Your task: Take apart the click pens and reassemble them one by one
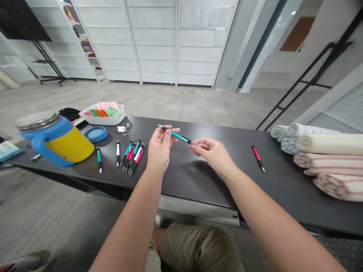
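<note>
Above the dark table, a teal and black ballpoint pen is held level between both hands. My left hand is closed around its silver-tipped end, thumb on the barrel. At the other end, my right hand pinches the pen's black end with thumb and fingertips. On the table to the left lies a bunch of teal, pink and white pens. Beside it are a white and black pen and another teal pen. A pink and black pen lies alone to the right.
A large blue and yellow mug stands at the left, near a round blue lid. Behind is a white basket with colourful packets. Rolled striped towels are stacked on the right of the table.
</note>
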### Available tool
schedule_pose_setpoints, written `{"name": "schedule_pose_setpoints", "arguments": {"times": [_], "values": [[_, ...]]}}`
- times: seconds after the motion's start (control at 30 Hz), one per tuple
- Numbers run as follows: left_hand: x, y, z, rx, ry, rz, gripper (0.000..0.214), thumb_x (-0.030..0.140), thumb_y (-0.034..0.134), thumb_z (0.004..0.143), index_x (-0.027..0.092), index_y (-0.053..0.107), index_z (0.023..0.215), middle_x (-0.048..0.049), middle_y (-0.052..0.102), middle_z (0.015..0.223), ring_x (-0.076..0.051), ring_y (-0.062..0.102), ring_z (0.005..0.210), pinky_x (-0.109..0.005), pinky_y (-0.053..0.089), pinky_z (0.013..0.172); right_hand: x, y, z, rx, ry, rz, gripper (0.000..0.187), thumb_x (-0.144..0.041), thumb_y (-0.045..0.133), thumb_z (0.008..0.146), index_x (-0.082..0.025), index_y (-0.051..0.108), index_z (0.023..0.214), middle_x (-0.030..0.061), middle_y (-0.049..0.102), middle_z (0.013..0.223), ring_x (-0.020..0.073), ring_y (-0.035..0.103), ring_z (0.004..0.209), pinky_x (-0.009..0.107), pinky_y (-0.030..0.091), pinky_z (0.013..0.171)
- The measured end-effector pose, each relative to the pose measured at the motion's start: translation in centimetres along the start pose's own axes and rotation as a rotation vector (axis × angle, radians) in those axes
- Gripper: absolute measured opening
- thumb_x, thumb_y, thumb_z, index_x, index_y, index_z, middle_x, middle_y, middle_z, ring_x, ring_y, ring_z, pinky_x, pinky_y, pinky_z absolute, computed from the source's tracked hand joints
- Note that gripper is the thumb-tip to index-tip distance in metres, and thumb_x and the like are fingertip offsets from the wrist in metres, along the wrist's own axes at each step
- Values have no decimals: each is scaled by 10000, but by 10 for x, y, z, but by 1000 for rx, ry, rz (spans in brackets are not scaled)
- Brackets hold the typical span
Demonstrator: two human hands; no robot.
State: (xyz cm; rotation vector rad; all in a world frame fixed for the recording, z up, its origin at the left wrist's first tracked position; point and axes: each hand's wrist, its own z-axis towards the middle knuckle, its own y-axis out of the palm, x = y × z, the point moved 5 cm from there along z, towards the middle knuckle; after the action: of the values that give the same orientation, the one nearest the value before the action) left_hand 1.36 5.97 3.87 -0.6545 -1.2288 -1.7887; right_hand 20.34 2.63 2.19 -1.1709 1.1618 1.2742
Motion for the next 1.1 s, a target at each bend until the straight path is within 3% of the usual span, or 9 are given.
{"name": "schedule_pose_setpoints", "arguments": {"times": [0.57, 1.1], "values": [[-1, 0, 0, -4, -6, 7, 291, 404, 735, 929, 195, 635, 1107, -96, 778, 1071, -161, 723, 936, -273, 563, 805, 1, 0, -1, -9, 17, 29, 448, -511, 894, 696, -189, 741, 968, 86, 806, 934, 158, 703, 729, 290, 532, 690], [-4, -1, 0, -18, 2, 29, 291, 415, 727, 934, 197, 634, 1104, -104, 775, 1091, -171, 726, 971, -280, 568, 819, 6, 1, 3, 5, 13, -47, 486, -638, 816, 750, -194, 720, 923, 91, 799, 905, 148, 678, 667, 295, 541, 652]]}}
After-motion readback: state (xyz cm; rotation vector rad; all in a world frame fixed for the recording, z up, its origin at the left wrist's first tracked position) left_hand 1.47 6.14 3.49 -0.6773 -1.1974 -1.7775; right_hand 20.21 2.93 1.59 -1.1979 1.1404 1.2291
